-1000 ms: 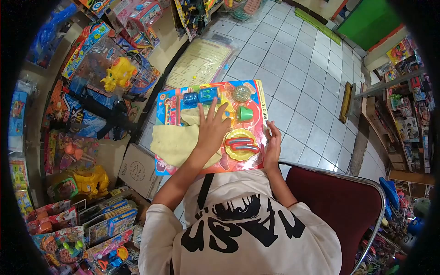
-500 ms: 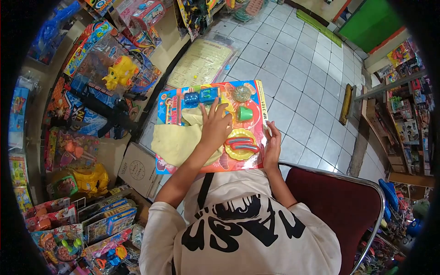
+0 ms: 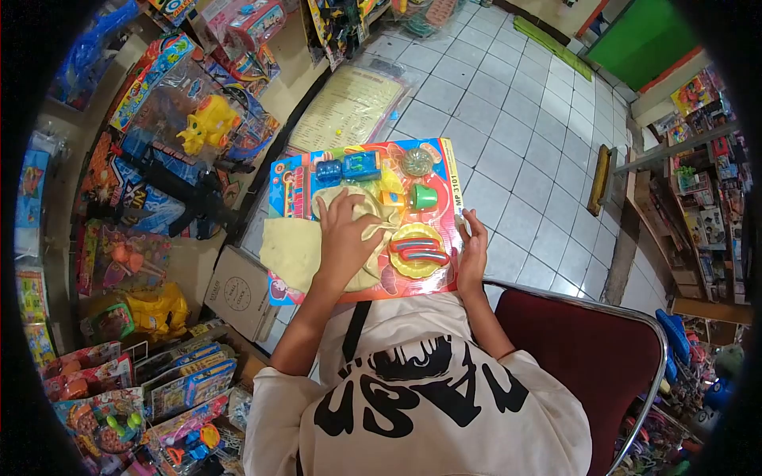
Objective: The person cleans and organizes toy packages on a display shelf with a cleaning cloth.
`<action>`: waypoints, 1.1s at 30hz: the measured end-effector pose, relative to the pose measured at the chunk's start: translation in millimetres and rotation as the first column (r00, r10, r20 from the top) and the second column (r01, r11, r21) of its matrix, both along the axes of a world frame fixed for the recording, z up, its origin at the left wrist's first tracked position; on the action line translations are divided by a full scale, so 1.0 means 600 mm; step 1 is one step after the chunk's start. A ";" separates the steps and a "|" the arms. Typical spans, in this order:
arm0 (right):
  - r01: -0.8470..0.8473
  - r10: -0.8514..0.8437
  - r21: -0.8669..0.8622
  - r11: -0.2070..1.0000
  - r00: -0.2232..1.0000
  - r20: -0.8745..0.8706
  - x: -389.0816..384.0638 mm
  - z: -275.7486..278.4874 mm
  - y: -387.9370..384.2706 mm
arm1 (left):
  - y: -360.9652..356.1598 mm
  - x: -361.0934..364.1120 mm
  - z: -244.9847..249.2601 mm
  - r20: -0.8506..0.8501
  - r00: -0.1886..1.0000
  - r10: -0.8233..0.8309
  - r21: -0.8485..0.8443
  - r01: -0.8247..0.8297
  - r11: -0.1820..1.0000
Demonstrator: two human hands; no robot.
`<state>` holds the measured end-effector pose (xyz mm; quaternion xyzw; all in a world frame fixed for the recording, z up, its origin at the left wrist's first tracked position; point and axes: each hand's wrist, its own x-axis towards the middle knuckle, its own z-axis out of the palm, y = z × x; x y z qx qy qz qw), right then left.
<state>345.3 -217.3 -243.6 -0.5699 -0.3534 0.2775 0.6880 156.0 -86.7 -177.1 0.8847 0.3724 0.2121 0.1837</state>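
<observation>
Yellow cloth [image 3: 287, 247] lies across the left half of the toy pack [image 3: 452, 170], partly draped and partly crumpled into folds toward the middle. The person's left hand [image 3: 347, 238] rests on it, fingers bent and bunched into the fabric, apparently pinching a fold (some fingertips are lost among the creases). The right hand [image 3: 471, 250] stands at the right edge of the pack, fingers loosely spread and holding no loose thing, the palm turned toward that edge as if to steady it.

Along the far side of the pack sit the blue toys [image 3: 349, 168]; right of its middle is the green cup [image 3: 424, 197], and nearer the person, the yellow plate [image 3: 414, 228]. A red chair [image 3: 587, 349] stands to the pack's right.

The step in hand looks like wiping the pack's cover. The next move seems to call for a gathered cloth, light pressure around the raised toys, and a steady right edge.
</observation>
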 end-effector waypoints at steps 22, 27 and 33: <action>0.015 -0.015 -0.002 1.000 1.000 0.008 -0.001 0.001 -0.001 | 0.081 0.084 0.005 -0.275 0.860 -0.430 -0.080 0.426 0.901; 0.015 -0.015 0.004 1.000 1.000 0.004 0.000 0.002 0.001 | 0.069 0.075 -0.014 -0.201 0.891 -0.406 0.016 0.418 0.908; 0.005 -0.005 0.003 1.000 1.000 0.007 0.002 0.001 0.001 | 0.031 0.065 -0.039 -0.125 0.960 -0.250 0.099 0.263 0.960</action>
